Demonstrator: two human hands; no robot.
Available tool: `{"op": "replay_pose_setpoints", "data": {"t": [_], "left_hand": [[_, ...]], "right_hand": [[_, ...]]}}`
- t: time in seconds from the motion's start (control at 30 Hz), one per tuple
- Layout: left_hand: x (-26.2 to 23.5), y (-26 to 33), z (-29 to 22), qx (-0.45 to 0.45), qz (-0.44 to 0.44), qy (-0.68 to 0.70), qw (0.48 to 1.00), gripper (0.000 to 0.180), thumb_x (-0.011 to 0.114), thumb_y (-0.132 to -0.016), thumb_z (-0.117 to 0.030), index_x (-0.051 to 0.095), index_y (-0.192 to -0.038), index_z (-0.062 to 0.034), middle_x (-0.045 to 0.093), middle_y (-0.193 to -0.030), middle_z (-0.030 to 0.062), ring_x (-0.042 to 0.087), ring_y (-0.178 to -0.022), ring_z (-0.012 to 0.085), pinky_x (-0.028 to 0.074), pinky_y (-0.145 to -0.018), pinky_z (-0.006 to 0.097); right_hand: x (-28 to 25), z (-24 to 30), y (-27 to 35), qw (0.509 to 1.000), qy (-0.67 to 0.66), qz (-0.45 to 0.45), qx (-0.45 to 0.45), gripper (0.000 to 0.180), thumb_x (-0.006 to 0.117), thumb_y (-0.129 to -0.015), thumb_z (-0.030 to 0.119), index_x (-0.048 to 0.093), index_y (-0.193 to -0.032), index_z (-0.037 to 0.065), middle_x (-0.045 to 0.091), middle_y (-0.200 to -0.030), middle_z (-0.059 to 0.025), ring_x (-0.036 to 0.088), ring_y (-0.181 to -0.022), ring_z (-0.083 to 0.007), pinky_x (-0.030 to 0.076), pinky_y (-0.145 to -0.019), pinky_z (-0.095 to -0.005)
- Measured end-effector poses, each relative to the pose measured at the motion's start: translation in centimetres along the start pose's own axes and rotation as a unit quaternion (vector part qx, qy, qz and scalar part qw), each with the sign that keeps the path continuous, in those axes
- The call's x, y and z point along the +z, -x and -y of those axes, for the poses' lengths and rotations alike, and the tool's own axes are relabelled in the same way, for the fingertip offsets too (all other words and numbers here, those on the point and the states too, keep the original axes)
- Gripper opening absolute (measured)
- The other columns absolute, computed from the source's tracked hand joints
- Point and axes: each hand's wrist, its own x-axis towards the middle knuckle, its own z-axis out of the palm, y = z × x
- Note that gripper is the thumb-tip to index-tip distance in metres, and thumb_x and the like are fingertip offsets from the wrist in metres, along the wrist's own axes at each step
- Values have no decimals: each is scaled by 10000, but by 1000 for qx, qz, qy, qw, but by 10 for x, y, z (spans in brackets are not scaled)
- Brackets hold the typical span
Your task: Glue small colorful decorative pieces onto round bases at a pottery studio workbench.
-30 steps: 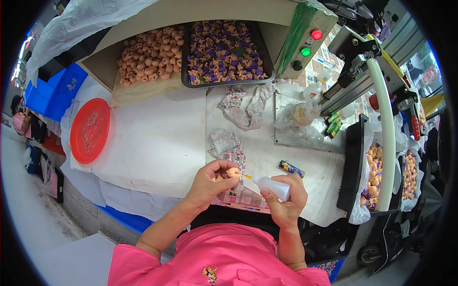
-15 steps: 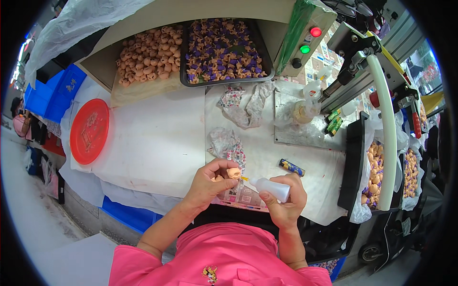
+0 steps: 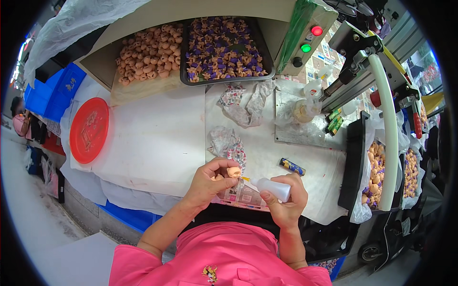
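At the white-covered table (image 3: 152, 152), above the middle of its near edge, pinches a small peach-coloured piece (image 3: 233, 172) between thumb and fingers of the left hand (image 3: 205, 185), probably turned rightward for offering its side to the yellow tip (image 3: 244, 178), touching or almost touching, of the white bottle (image 3: 274, 188) wrapped by the right hand (image 3: 292, 199). Holds both hands apart but near, maybe for more precise aim. Has the black tray (image 3: 229, 83) and the heap of peach pieces (image 3: 152, 55) toward the far edge, probably for easy reach.
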Motion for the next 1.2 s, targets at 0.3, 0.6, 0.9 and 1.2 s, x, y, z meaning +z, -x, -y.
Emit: {"op": "replay_pose_setpoints", "data": {"t": [0.3,0.6,0.9,1.2], "left_hand": [[2,-1,4,0,-8,2,1000,371,700,-781,31,580,-1128,-13,638,-992,63,633,-857,114,521,-737,224],[-5,8,-5,-16,-2,70,997,388,698,-786,8,573,-1151,-21,625,-982,61,605,-803,100,503,-673,217],[-38,36,-34,-50,75,229,969,388,662,-853,-92,548,-1222,-59,613,-979,42,549,-735,103,484,-665,252],[-66,64,-62,-72,123,311,940,356,592,-910,-153,526,-1251,-75,615,-1089,52,519,-763,116,441,-667,259]], "right_hand": [[-5,-8,-1,1000,8,-6,-17,327,835,-683,142,623,-893,8,593,-765,-83,552,-655,-193,436,-588,-282],[6,-11,-5,998,-20,-25,51,328,795,-732,141,583,-943,5,564,-854,-49,549,-769,-136,454,-689,-266],[66,-19,-27,991,59,113,31,328,722,-775,68,545,-1044,7,586,-928,-94,585,-837,-180,470,-758,-292],[98,47,-132,973,138,102,-157,230,662,-795,66,614,-1018,35,633,-1011,-111,586,-939,-275,460,-794,-355]]}}
